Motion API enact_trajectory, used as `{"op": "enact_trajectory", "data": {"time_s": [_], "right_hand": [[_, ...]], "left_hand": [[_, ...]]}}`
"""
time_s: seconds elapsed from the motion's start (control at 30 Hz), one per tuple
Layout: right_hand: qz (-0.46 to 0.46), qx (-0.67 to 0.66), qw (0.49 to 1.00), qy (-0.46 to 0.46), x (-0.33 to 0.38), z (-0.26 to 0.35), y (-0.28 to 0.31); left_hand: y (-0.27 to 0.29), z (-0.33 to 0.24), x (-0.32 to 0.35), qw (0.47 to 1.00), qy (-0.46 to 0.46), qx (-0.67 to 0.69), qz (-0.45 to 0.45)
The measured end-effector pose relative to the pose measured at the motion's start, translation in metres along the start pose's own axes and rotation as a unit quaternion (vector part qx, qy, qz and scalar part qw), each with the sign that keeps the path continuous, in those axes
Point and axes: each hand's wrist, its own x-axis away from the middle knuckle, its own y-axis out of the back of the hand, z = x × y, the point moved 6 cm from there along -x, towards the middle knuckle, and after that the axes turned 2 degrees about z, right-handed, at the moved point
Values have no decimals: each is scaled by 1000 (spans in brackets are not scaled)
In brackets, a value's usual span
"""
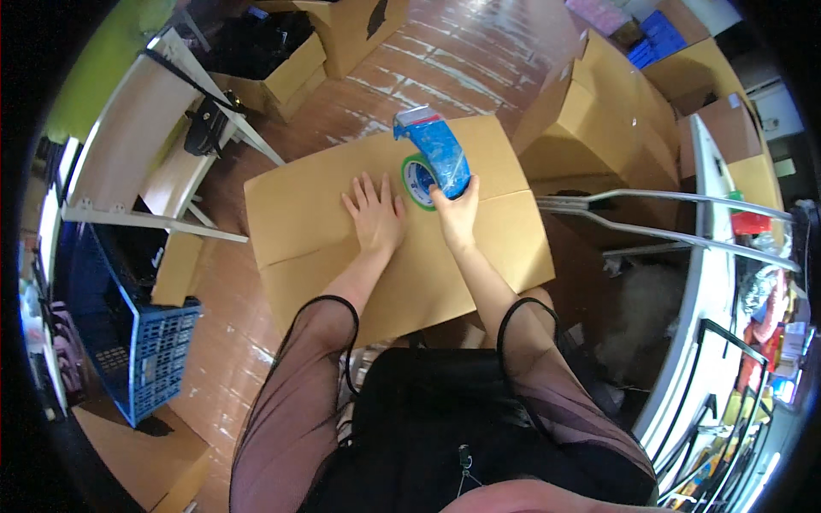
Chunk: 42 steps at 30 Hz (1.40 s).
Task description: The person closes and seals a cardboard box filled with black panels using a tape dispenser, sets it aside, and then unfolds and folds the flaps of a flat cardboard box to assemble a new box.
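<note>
In front of me is a closed cardboard box, with a seam running across its top. My left hand lies flat on the box top, fingers spread, holding nothing. A blue tape dispenser is gripped in my right hand, just right of my left hand. The roll of tape in it has a green rim, and the dispenser's head points away from me. Whether the dispenser touches the cardboard I cannot tell.
A blue plastic crate stands on the left, below a white wooden chair. Large open cartons stand at the right. Metal tubes reach in from a white table edge. Another open box holds black items.
</note>
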Motion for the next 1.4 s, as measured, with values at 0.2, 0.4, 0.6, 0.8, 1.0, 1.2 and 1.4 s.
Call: {"op": "enact_trajectory", "data": {"time_s": [0.2, 0.4, 0.6, 0.8, 1.0, 1.2, 1.4], "right_hand": [[2, 55, 998, 28, 19, -33, -27], [30, 140, 984, 104, 19, -21, -31], [22, 150, 984, 91, 21, -38, -36], [33, 151, 985, 70, 15, -29, -24], [50, 157, 976, 140, 20, -35, -30], [13, 175, 965, 193, 21, -32, -29], [-4, 173, 970, 172, 26, -37, -31]], "left_hand": [[-3, 12, 4, 988, 18, 147, -51], [-1, 22, 0, 981, 13, 184, -54], [-20, 79, -30, 820, 171, 545, 9], [26, 54, -106, 736, 154, 627, 203], [63, 33, -150, 861, 15, 494, 117], [93, -121, -114, 895, -421, 24, 149], [58, -120, -115, 791, -386, 7, 474]]}}
